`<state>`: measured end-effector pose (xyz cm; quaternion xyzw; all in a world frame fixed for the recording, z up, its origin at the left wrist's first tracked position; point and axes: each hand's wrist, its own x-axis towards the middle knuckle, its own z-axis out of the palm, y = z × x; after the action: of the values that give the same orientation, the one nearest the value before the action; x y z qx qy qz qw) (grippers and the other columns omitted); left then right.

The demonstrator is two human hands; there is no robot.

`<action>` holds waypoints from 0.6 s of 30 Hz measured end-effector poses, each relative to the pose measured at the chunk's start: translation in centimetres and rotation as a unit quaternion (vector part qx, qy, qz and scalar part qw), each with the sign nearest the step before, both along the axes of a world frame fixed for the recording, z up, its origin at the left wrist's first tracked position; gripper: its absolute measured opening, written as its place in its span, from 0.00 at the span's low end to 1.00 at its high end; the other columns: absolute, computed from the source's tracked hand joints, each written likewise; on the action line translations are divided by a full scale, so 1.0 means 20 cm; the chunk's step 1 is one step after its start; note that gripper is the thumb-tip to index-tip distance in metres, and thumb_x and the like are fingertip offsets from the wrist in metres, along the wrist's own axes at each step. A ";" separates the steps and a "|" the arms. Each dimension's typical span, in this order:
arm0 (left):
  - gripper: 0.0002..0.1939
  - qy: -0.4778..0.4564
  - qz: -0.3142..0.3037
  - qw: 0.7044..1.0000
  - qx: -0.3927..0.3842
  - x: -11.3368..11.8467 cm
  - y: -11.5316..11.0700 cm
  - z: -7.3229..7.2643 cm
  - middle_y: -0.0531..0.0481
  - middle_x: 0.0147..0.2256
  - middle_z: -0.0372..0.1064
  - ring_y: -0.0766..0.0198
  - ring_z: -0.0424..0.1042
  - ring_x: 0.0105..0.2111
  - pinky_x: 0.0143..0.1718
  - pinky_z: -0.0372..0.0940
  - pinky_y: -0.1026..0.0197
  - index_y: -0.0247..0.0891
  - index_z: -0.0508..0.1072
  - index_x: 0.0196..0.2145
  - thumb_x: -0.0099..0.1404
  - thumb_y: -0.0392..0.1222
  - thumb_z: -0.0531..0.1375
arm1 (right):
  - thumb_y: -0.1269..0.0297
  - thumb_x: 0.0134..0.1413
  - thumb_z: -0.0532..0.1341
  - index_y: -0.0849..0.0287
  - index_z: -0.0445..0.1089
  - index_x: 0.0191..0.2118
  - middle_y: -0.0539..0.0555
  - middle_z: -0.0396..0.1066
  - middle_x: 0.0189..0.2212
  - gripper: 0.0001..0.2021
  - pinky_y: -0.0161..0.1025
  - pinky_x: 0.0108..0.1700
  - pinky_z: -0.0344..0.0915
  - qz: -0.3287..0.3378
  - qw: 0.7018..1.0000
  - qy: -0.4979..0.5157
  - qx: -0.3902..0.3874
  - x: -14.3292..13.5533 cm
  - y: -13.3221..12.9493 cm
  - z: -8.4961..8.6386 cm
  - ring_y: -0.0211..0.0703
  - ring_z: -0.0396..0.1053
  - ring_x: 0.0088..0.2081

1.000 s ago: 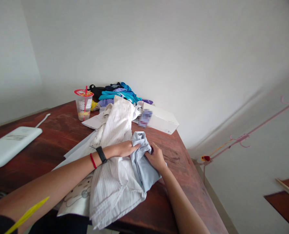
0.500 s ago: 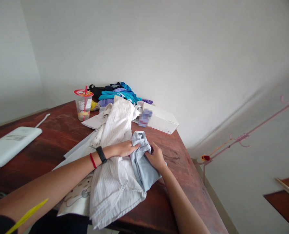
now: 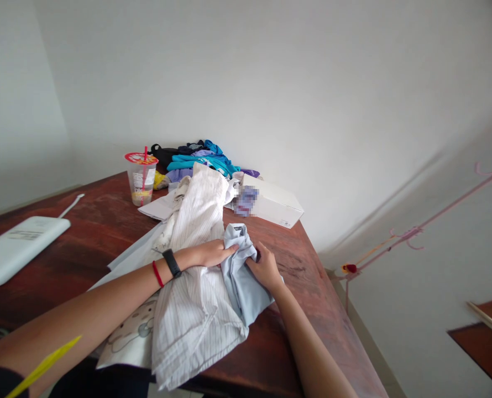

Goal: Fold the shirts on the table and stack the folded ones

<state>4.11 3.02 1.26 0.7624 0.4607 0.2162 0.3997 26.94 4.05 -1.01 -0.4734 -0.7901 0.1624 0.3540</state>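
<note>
"Since you go near to far, with the grey-blue garment (image 3: pixel 249 298) as the clock's centre, what comes first?"

"The patterned cloth (image 3: pixel 132 337) at eight o'clock, its near end at the front edge of the desk (image 3: pixel 312 282); then the striped cloth (image 3: pixel 196 315) at nine, just beside the garment and reaching that same edge."

"Where does the trouble sit there?"

"Under the left forearm (image 3: pixel 117 301), which crosses the striped cloth; a pull toward six could, I think, drag it off the front."

"And the fingers?"

"The left hand, at ten (image 3: pixel 212 253), grips the garment, thumb on top and the other fingers mostly hidden; the right hand, at two (image 3: pixel 266 266), is closed on a fold; the garment lies between them over the desk; as it looks soft, a slack hold might let the folds slip open."

"Farther out?"

"The power bank (image 3: pixel 26 251) between nine and ten; the white box (image 3: pixel 277 202) at one; the cup (image 3: pixel 142 185) at ten, likely to spill if a sleeve or trailing cloth sweeps into it; the clothes pile (image 3: pixel 204 160) at eleven, by the wall (image 3: pixel 262 77)."
</note>
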 end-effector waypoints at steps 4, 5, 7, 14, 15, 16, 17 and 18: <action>0.32 0.004 0.002 1.000 -0.005 0.00 -0.01 0.01 0.47 0.25 0.73 0.53 0.72 0.30 0.37 0.61 0.57 0.39 0.70 0.26 0.73 0.65 0.43 | 0.68 0.47 0.59 0.56 0.65 0.30 0.46 0.67 0.26 0.02 0.36 0.35 0.55 0.002 1.000 0.002 0.006 0.00 -0.01 0.01 0.41 0.62 0.29; 0.32 0.004 0.003 1.000 -0.006 0.00 -0.01 0.01 0.47 0.25 0.73 0.53 0.72 0.30 0.37 0.61 0.58 0.39 0.70 0.26 0.73 0.65 0.43 | 0.68 0.47 0.59 0.56 0.65 0.30 0.46 0.67 0.26 0.02 0.36 0.35 0.55 0.002 1.000 0.002 0.006 0.00 -0.01 0.01 0.41 0.62 0.29; 0.32 0.005 0.005 1.000 -0.009 0.00 -0.01 0.01 0.47 0.25 0.73 0.53 0.72 0.30 0.37 0.61 0.58 0.39 0.70 0.26 0.73 0.65 0.43 | 0.68 0.47 0.59 0.56 0.65 0.30 0.46 0.67 0.26 0.02 0.36 0.35 0.55 0.002 1.000 0.001 0.006 0.00 0.00 0.00 0.41 0.62 0.29; 0.33 0.005 0.010 1.000 -0.012 0.00 0.00 0.00 0.46 0.27 0.73 0.53 0.72 0.32 0.37 0.61 0.58 0.38 0.70 0.29 0.72 0.67 0.43 | 0.68 0.47 0.60 0.56 0.65 0.30 0.45 0.66 0.26 0.03 0.36 0.34 0.54 -0.001 1.000 -0.004 0.002 0.00 0.00 0.00 0.40 0.61 0.29; 0.33 0.004 0.010 1.000 -0.013 0.00 0.00 0.00 0.46 0.26 0.73 0.53 0.72 0.31 0.36 0.61 0.58 0.38 0.70 0.28 0.72 0.68 0.43 | 0.68 0.47 0.60 0.56 0.65 0.30 0.45 0.66 0.26 0.03 0.36 0.34 0.55 -0.001 1.000 -0.003 0.002 0.00 0.00 0.00 0.40 0.61 0.29; 0.33 0.000 0.009 1.000 -0.015 0.00 0.00 0.00 0.46 0.26 0.72 0.53 0.72 0.31 0.36 0.62 0.57 0.38 0.70 0.28 0.71 0.69 0.43 | 0.68 0.47 0.60 0.56 0.65 0.30 0.45 0.66 0.26 0.03 0.36 0.35 0.55 0.000 1.000 -0.002 0.001 0.00 0.00 0.00 0.40 0.61 0.29; 0.34 -0.009 0.007 1.000 -0.019 0.00 -0.01 0.00 0.46 0.26 0.72 0.53 0.71 0.31 0.36 0.62 0.57 0.38 0.70 0.28 0.71 0.69 0.44 | 0.68 0.47 0.60 0.56 0.65 0.30 0.45 0.66 0.26 0.03 0.36 0.35 0.55 0.001 1.000 0.000 0.001 0.00 0.00 0.00 0.40 0.61 0.29; 0.34 -0.020 0.005 1.000 -0.022 0.00 -0.01 0.00 0.46 0.27 0.72 0.53 0.71 0.31 0.35 0.62 0.57 0.38 0.70 0.29 0.70 0.70 0.44 | 0.68 0.47 0.60 0.56 0.65 0.30 0.45 0.66 0.26 0.02 0.36 0.35 0.55 0.002 1.000 0.004 0.000 0.00 0.00 0.00 0.40 0.61 0.29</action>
<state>4.05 2.89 1.23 0.7467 0.4608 0.2229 0.4248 26.95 4.05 -1.06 -0.4713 -0.7896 0.1652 0.3565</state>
